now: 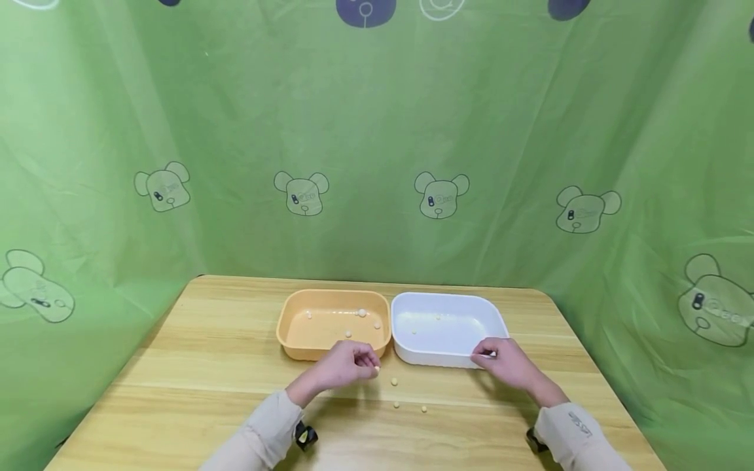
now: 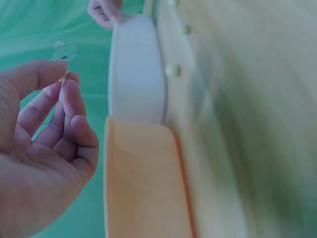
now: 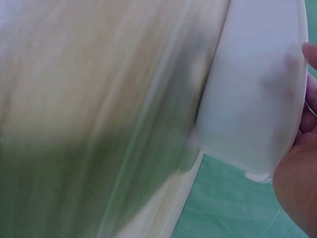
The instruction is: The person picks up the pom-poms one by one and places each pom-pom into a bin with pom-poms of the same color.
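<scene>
My left hand (image 1: 349, 365) pinches a small pale-yellow ball (image 1: 377, 369) between thumb and fingertip, over the table just in front of the orange tub (image 1: 300, 353). In the left wrist view, the ball shows only as a sliver at the thumb tip, with the other fingers curled. At the white tub (image 1: 430, 359), my right hand (image 1: 508, 362) holds the front rim near its right corner. The thumb lies over the outer side and the other fingers are partly hidden behind the rim in the right wrist view.
Three small pale balls, one of them the nearest ball (image 1: 394, 381), lie on the wooden table (image 1: 177, 366) between the hands. Several lie in the orange tub and two in the white one. The tubs stand side by side before a green curtain (image 1: 371, 248).
</scene>
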### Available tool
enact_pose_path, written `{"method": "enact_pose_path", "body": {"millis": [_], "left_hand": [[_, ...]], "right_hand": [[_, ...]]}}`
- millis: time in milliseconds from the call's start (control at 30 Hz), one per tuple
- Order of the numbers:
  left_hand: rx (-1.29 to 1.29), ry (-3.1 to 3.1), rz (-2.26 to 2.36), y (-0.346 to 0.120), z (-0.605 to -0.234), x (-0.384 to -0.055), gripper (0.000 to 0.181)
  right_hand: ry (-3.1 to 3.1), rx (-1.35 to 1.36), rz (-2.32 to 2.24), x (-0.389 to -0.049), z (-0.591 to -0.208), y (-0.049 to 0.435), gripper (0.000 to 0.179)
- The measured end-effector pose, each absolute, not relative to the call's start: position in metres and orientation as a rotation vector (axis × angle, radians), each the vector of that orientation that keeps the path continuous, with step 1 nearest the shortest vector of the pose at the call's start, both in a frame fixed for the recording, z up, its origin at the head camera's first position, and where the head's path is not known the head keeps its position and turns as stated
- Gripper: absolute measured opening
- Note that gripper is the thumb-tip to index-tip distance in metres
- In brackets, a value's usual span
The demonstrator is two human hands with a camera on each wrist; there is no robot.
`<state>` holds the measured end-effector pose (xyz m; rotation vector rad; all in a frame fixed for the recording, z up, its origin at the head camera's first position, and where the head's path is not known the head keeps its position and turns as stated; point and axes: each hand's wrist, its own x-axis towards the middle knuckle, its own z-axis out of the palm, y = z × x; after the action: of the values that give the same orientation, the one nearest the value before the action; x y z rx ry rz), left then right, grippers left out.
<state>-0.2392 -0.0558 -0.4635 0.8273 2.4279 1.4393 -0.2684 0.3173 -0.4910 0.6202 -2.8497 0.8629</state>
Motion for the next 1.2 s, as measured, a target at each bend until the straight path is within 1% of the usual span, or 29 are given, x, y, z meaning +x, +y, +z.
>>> {"method": "enact_pose_path", "body": {"millis": [333, 533, 1000, 1200], "left_hand": [[0.827, 2.445, 1.554, -0.048, -0.449, -0.249, 0.008], [0.822, 2.461, 1.580, -0.040, -0.444, -0.254, 0.006], [0.762, 2.531, 1.594, -0.021, -0.439, -0.270, 0.011], [0.727, 2.512, 1.585, -0.011, -0.440, -0.279, 0.010]], "right_hand": [[-2.849, 0.623, 0.863, -0.267, -0.490, 0.317, 0.009], [-2.841, 0.638, 0.853, -0.267, -0.489, 0.317, 0.010], [-2.855, 0.609, 0.875, -0.267, -0.490, 0.316, 0.009], [-2.854, 0.608, 0.884, -0.267, -0.490, 0.316, 0.008]]}}
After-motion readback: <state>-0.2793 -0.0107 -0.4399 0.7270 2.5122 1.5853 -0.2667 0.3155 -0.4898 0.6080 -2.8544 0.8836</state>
